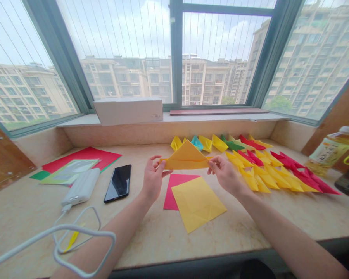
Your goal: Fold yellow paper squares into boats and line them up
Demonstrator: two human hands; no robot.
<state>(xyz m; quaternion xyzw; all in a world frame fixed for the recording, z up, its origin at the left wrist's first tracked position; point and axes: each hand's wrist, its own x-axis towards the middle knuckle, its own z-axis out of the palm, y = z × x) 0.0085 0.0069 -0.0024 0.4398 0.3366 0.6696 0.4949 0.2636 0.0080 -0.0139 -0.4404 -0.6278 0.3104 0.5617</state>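
An orange-yellow folded paper boat (187, 157) is held up in front of me, its peak pointing upward. My left hand (154, 172) pinches its left end between thumb and fingers. At the opposite end, my right hand (222, 170) has the tip pinched the same way. Below the boat, a square yellow sheet of paper (199, 203) lies flat on the counter, partly over a red sheet (170, 197). Just behind it stand several finished boats, among them a blue paper boat (197, 143).
Rows of yellow boats (267, 176) and red boats (311, 170) fill the right side, near a drink bottle (328, 151). On the left are a black phone (118, 183), a white power bank (82, 186) with a cable (84, 231), and coloured paper (95, 155). A white box (128, 111) stands on the sill.
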